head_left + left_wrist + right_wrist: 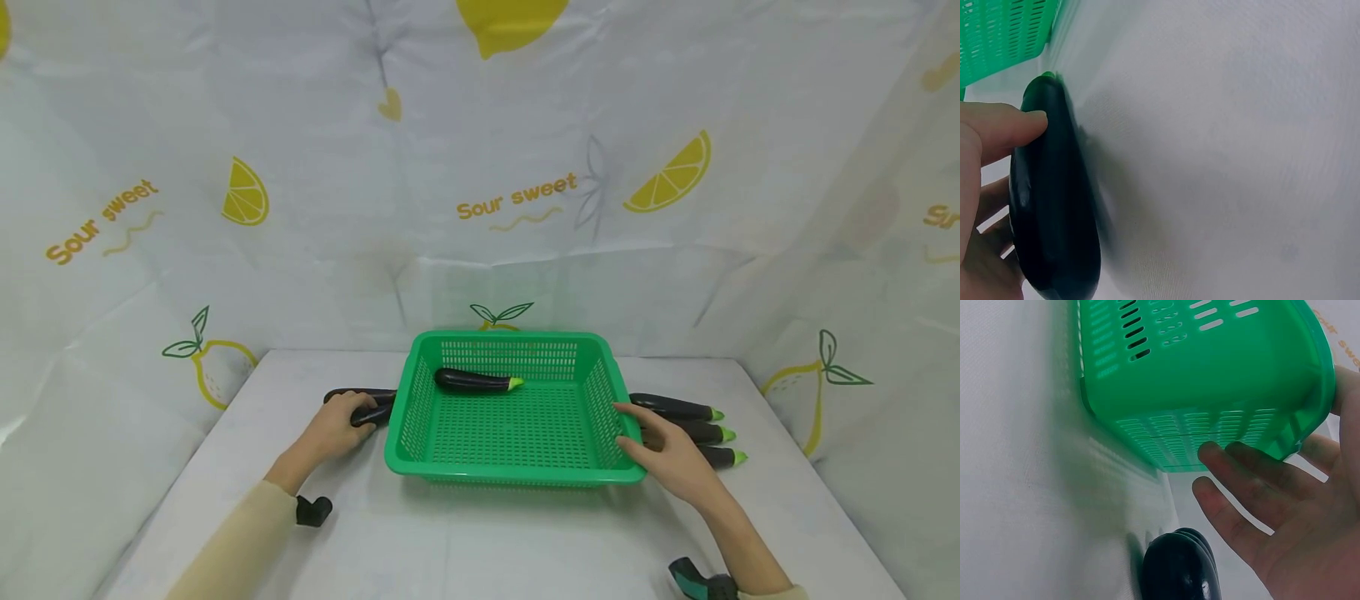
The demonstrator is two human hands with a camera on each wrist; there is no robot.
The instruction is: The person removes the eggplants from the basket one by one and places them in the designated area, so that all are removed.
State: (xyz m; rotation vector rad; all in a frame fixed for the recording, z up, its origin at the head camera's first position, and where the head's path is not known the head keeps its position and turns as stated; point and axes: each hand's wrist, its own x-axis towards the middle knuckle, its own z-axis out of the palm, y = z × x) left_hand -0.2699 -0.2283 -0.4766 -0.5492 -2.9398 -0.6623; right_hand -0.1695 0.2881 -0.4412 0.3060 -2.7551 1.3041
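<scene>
Left hand (pixel 339 427): fingers curled over a dark eggplant (pixel 372 413) lying on the white tabletop (pixel 480 542), just left of the green basket (pixel 517 477). Left wrist view shows the thumb (pixel 1007 125) pressed on the eggplant's upper side and other fingers beneath it, so the hand grips it. A second eggplant (pixel 360 393) lies just behind, touching or nearly touching the first; cannot tell which.

Right hand (pixel 667 454): fingers relaxed and spread, holding nothing. Fingertips (pixel 624 408) sit at the basket's right rim; right wrist view shows the fingers (pixel 1235 481) close under the basket's outer wall, contact uncertain.

Just beyond the right hand, three eggplants (pixel 686 421) lie side by side on the table, green stem ends pointing right, close against the basket's right side.

Inside the basket, one eggplant (pixel 477 381) lies near the far wall, green stem end to the right.

Backdrop: white cloth (pixel 480 192) printed with yellow lemons and "Sour sweet" lettering, around all sides of the table.
</scene>
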